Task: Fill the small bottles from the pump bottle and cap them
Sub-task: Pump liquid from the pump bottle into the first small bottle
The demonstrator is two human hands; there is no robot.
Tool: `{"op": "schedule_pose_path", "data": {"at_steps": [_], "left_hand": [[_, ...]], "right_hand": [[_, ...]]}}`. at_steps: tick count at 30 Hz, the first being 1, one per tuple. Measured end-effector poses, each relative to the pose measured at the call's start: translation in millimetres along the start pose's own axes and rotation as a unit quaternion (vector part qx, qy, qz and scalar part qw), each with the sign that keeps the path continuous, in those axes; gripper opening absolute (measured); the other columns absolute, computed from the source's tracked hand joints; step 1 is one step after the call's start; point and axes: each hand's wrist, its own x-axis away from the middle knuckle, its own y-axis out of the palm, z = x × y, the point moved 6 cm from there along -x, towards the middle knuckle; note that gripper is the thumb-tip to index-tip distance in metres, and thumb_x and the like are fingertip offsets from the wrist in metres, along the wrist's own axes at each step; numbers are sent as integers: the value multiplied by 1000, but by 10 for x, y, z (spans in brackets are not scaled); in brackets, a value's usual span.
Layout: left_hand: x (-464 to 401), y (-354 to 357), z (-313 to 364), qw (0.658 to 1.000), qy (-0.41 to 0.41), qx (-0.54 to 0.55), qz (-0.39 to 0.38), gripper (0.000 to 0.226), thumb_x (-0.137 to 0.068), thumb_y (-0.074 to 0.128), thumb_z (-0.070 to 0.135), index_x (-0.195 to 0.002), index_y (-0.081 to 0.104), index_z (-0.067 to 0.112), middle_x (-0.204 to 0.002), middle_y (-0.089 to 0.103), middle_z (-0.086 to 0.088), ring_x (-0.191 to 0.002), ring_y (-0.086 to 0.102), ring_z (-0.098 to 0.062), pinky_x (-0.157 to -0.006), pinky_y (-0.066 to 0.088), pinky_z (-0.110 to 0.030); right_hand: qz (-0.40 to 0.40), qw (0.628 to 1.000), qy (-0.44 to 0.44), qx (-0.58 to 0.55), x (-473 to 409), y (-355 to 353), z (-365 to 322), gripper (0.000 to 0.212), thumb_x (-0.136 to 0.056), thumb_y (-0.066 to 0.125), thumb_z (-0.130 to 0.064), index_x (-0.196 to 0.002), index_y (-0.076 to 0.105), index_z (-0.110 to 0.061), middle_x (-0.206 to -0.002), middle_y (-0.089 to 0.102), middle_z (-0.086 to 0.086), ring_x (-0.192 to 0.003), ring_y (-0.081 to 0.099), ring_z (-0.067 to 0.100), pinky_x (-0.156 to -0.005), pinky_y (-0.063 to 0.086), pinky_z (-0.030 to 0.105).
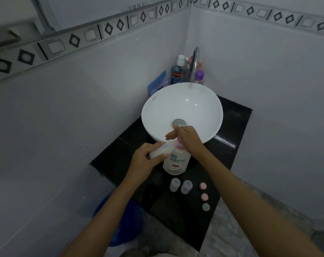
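Note:
A white pump bottle (176, 163) with a pink pump head stands on the black counter (229, 145) in front of the basin. My right hand (187, 139) lies flat on top of the pump head. My left hand (148, 160) grips a small translucent bottle (162, 149), tilted with its mouth against the pink nozzle. Two more small bottles (175, 184) (186, 186) stand uncapped nearer to me. Two pink caps (202, 186) (204, 196) and a grey cap (206, 207) lie in a row to their right.
A white bowl basin (157, 108) with a chrome tap (194, 64) fills the counter's far half. Toiletries crowd the corner: a blue mouthwash bottle (177, 72), a purple-capped bottle (199, 76), a blue pouch (158, 83). A blue bucket (127, 221) sits on the floor to the left.

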Motion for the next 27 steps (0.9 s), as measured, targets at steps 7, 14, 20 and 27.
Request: {"op": "schedule_pose_path", "data": {"at_steps": [7, 14, 20, 27], "left_hand": [[-26, -15, 77, 1000, 21, 9, -10, 37, -83, 71, 15, -109, 62, 40, -108, 58, -3, -93, 58, 7, -76, 50, -10], [-27, -6, -22, 1000, 3, -1, -10, 36, -83, 71, 14, -111, 62, 35, -109, 57, -7, -97, 58, -5, -73, 50, -9], [-60, -27, 75, 999, 25, 20, -13, 37, -82, 72, 13, -108, 63, 38, -109, 59, -6, -95, 60, 2, -76, 52, -13], [-87, -21, 22, 1000, 21, 17, -13, 37, -81, 73, 17, -112, 64, 35, -106, 59, -2, -100, 60, -6, -79, 53, -18]], "right_hand": [[13, 999, -33, -6, -2, -39, -96, 47, -100, 38, -26, -82, 74, -3, -78, 72, 7, -72, 62, 5, -67, 43, 2], [8, 1000, 25, -12, 40, 37, 75, 45, -99, 40, -32, -75, 73, -12, -74, 71, -5, -59, 57, -5, -49, 45, 12], [-25, 999, 2, 33, 25, -39, -145, 49, -98, 38, -37, -75, 76, -17, -77, 73, -6, -78, 60, 9, -73, 40, 19], [7, 999, 6, 47, -20, -27, -83, 49, -99, 37, -31, -70, 75, -18, -71, 71, -10, -77, 60, 9, -70, 41, 18]]}}
